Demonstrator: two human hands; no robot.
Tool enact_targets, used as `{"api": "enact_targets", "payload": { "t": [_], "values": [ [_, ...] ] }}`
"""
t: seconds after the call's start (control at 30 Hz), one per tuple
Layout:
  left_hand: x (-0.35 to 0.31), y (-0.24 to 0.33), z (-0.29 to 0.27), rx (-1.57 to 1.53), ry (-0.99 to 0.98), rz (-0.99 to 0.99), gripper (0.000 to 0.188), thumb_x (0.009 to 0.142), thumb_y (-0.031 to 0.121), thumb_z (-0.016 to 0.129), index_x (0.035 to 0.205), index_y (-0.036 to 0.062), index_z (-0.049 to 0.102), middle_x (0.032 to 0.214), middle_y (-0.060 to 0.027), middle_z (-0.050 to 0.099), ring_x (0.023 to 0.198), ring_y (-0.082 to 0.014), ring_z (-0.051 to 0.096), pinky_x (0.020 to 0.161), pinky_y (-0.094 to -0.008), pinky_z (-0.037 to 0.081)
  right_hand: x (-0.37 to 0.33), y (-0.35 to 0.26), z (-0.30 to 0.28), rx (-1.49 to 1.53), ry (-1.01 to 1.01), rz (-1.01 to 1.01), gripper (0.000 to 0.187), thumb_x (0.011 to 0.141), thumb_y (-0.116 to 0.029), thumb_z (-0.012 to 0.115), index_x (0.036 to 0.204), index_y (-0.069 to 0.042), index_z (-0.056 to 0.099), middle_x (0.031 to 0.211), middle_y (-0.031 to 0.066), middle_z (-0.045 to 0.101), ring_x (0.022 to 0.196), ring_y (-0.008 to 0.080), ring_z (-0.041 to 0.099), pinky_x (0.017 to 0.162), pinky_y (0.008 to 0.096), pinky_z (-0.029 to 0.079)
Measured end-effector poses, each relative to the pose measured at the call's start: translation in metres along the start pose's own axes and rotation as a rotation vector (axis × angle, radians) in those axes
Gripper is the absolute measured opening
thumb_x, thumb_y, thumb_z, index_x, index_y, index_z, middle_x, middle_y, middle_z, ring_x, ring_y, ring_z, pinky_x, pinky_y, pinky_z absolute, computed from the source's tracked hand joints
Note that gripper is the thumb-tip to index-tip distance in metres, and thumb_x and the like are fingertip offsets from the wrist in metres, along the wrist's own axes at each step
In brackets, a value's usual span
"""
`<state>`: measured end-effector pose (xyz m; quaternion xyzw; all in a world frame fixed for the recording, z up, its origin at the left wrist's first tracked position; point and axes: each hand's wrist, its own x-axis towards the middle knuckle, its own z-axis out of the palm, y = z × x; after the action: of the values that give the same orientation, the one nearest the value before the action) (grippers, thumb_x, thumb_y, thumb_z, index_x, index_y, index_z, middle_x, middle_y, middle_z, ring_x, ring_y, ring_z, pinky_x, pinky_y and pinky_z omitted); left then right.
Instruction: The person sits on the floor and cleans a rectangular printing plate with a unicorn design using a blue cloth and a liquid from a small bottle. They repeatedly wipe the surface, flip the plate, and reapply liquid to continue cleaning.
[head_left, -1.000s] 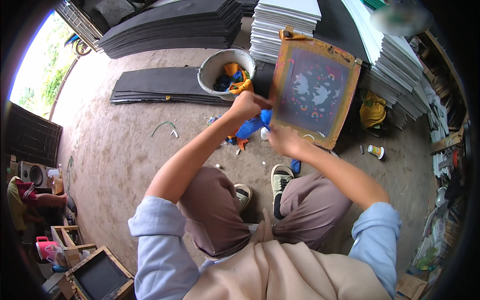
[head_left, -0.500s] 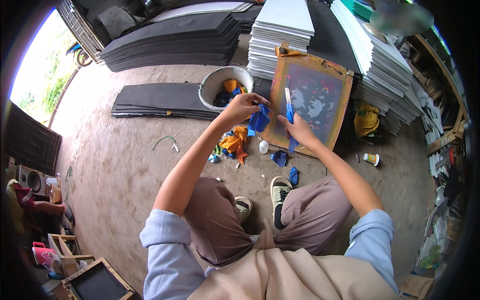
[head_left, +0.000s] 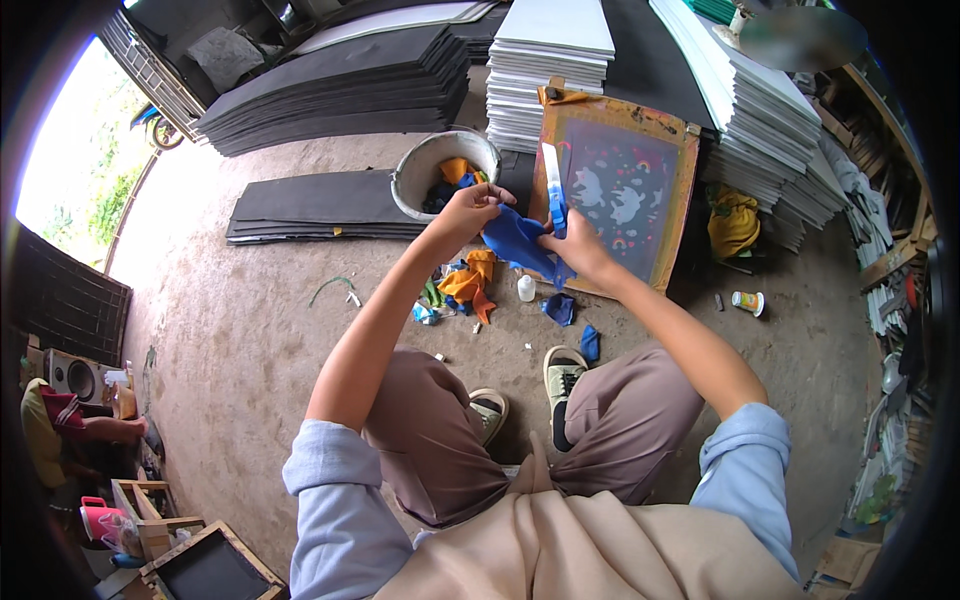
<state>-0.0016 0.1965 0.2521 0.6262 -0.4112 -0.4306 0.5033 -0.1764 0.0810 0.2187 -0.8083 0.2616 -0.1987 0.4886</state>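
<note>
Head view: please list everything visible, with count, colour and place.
Cloth piece: 1, blue, centre
Scissors-like tool: 1, blue and white, centre
Bucket: 1, grey, upper centre
Cloth scraps: several, multicoloured, floor and bucket
Bottle: 1, white, floor
Printing screen: 1, amber frame, centre right
Cup: 1, yellow-white, right
Cloth bundle: 1, yellow, right
Sheet stacks: several, black or white, top
Speaker: 1, dark, left
Jug: 1, pink, lower left
Person: 1, yellow-red clothes, left
Shoes: 2, pale green, centre
Left hand, right hand: 2, bare, centre

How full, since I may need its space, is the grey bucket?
Partly full: orange and blue cloth scraps lie inside the grey bucket, with bare inner wall showing beside them. How deep they go, I cannot tell.
</note>
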Motion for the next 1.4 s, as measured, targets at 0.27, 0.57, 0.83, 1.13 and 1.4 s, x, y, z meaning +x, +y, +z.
{"api": "enact_targets", "payload": {
  "t": [0.27,0.57,0.83,1.13,1.4],
  "values": [
    [-0.003,-0.005,0.032,0.411,0.076,0.039,0.039,0.081,0.016,0.065,0.116,0.001,0.054,0.087,-0.0115,0.063,0.084,-0.0171,0.062,0.074,-0.0288,0.05,-0.003,-0.015,-0.009,-0.009,0.123,-0.164,0.03,0.076,-0.007,0.066,0.099,-0.001,0.048,0.084,0.0107,0.064,0.078,0.0259,0.066,0.07,0.0366,0.052],
    [0.006,-0.02,0.026,0.313,0.014,0.162,0.041,0.082,0.028,0.071,0.107,0.0005,0.054,0.09,-0.0079,0.063,0.088,-0.0136,0.061,0.079,-0.0277,0.049,0.003,-0.012,-0.025,-0.011,0.19,-0.166,0.029,0.077,-0.006,0.067,0.098,-0.002,0.048,0.084,0.0097,0.067,0.078,0.0244,0.068,0.07,0.0353,0.052],
    [0.002,-0.021,0.049,0.491,0.096,0.19,0.033,0.08,0.023,0.073,0.098,-0.0013,0.059,0.085,-0.01,0.066,0.081,-0.0159,0.064,0.075,-0.0289,0.051,0.0,-0.02,-0.026,0.025,0.187,-0.123,0.028,0.077,-0.005,0.066,0.097,-0.002,0.046,0.083,0.0109,0.067,0.078,0.0253,0.067,0.07,0.035,0.052],
    [-0.001,-0.001,0.032,0.645,0.174,0.443,0.019,0.079,0.015,0.07,0.088,0.0006,0.062,0.083,-0.0104,0.066,0.075,-0.0213,0.064,0.068,-0.0302,0.05,0.004,-0.006,-0.038,-0.069,0.212,-0.116,0.031,0.076,-0.002,0.065,0.1,-0.003,0.045,0.086,0.0116,0.066,0.084,0.0263,0.067,0.075,0.0365,0.052],
    [0.002,-0.001,0.034,0.36,0.265,0.414,0.015,0.089,0.014,0.059,0.098,0.0021,0.054,0.084,-0.0105,0.064,0.078,-0.0192,0.063,0.074,-0.0317,0.051,0.002,-0.012,-0.028,-0.115,0.136,-0.105,0.033,0.075,-0.001,0.065,0.102,0.0,0.044,0.086,0.013,0.066,0.085,0.0295,0.066,0.076,0.0374,0.052]
  ]
}}
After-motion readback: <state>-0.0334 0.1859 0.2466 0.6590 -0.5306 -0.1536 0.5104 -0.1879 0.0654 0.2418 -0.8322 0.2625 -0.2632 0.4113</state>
